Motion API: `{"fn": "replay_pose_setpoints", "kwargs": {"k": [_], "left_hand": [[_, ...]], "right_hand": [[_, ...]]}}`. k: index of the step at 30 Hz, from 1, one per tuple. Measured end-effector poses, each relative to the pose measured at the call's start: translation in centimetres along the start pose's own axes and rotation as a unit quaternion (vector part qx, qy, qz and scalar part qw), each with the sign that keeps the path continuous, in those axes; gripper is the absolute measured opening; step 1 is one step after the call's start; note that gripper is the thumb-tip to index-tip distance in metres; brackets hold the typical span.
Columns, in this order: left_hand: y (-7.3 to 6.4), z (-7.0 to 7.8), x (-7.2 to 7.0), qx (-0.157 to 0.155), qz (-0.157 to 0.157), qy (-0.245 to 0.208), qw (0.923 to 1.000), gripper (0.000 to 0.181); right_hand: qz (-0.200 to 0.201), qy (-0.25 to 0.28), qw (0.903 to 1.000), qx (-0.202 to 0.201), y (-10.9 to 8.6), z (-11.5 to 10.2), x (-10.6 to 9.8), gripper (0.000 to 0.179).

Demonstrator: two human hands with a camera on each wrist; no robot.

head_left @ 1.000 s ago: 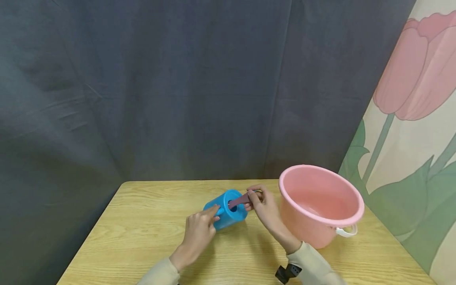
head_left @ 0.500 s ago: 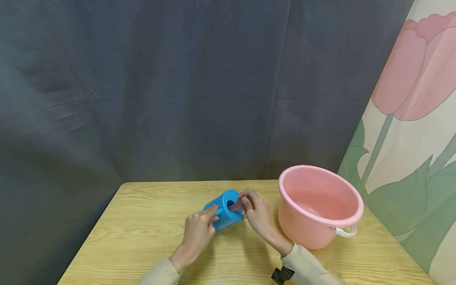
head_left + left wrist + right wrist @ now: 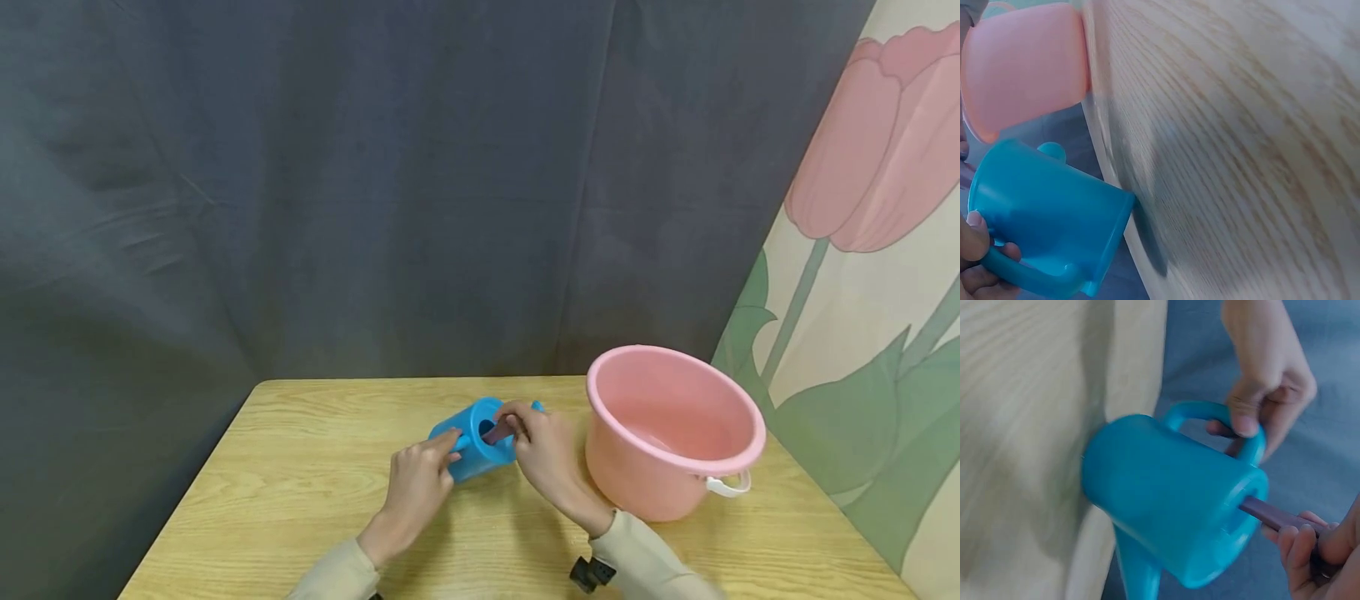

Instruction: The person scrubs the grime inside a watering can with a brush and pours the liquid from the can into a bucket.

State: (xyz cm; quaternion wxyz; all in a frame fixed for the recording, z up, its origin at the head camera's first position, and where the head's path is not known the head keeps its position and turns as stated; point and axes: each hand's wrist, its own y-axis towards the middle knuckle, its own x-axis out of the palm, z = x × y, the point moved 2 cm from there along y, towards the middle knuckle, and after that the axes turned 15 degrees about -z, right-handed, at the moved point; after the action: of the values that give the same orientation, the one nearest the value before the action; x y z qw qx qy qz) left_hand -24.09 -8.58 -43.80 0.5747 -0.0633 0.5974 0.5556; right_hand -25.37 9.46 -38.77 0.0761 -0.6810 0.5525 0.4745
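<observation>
A blue watering can [image 3: 474, 468] leans over the middle of the table, its round top opening tipped toward the person. My left hand [image 3: 416, 485] grips the can's loop handle [image 3: 1194, 412]. The spout [image 3: 1137, 565] points away on the far side from that hand. Between the thumb and fingers of my right hand [image 3: 549, 460] is a slim mauve handle [image 3: 1275, 515], which reaches into the can's opening. Its far end is hidden inside the can, so I cannot tell what kind of tool it is.
A pink bucket [image 3: 637, 483] with a white handle grip [image 3: 729, 485] stands right of the right hand. The wooden table [image 3: 300, 467] backs onto a dark grey curtain [image 3: 412, 208]. A wall painted with a tulip [image 3: 862, 158] rises on the right.
My right hand has moved left and closer to the opening, pushing the mauve handle deeper into the watering can. The left hand and can have stayed nearly still.
</observation>
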Motion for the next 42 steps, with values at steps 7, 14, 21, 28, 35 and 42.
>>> {"fn": "replay_pose_setpoints", "kwargs": {"k": [7, 14, 21, 28, 35, 42], "left_hand": [[0.0, 0.0, -0.1, -0.002, -0.012, -0.005, 0.9999, 0.033], [0.1, -0.2, -0.3, -0.016, -0.026, -0.016, 0.9994, 0.036], [0.1, -0.1, -0.3, -0.013, -0.033, -0.018, 0.9992, 0.039], [0.2, 0.1, -0.2, -0.01, -0.036, -0.016, 0.9992, 0.038], [0.4, 0.2, -0.2, -0.011, -0.044, -0.022, 0.9987, 0.044], [0.4, 0.0, -0.3, -0.016, -0.041, -0.023, 0.9988, 0.042]], "right_hand": [[-0.014, 0.026, 0.9996, 0.001, 0.1, 0.0, -0.1, 0.027], [-0.005, 0.001, 0.9999, -0.013, 0.3, -0.5, -1.6, 0.03], [-0.042, -0.007, 0.9989, -0.017, -0.3, -0.4, 0.0, 0.041], [-0.05, 0.005, 0.9987, -0.006, -0.3, -0.2, -0.1, 0.042], [-0.062, 0.043, 0.9971, -0.001, -0.1, -0.6, -2.1, 0.033], [-0.053, 0.023, 0.9983, -0.01, 0.1, -0.4, -1.8, 0.033]]}}
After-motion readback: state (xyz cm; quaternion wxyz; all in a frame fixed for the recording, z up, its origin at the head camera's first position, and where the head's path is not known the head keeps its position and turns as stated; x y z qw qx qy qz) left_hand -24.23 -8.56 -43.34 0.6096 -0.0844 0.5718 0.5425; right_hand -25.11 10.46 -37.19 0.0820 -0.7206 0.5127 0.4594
